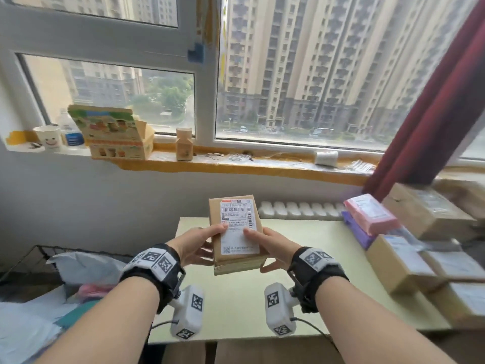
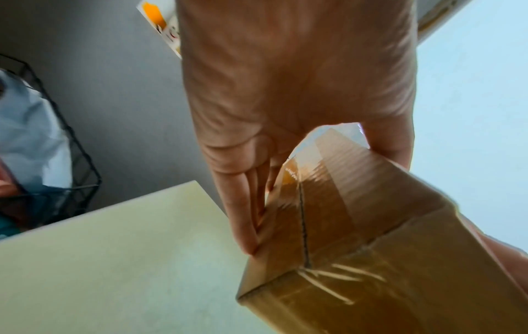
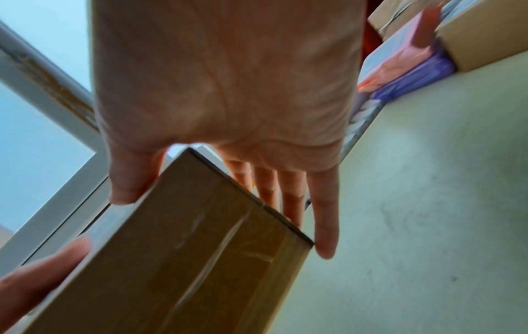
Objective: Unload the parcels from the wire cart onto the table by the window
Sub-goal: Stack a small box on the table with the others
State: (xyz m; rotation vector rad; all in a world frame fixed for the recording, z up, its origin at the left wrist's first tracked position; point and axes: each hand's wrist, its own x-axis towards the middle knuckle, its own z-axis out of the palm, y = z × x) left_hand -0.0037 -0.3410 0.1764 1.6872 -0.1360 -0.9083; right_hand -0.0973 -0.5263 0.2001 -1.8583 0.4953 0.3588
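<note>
Both hands, left hand (image 1: 195, 246) and right hand (image 1: 275, 248), grip a brown box (image 1: 237, 232) above the bench (image 1: 301, 258); several parcels (image 1: 401, 261) lie right, bags (image 1: 86, 266) remain in the cart (image 1: 31, 254).

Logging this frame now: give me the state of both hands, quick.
Left hand: grips the left side of the cardboard parcel, thumb on its label.
Right hand: grips the parcel's right side, thumb on top, fingers beneath.
</note>
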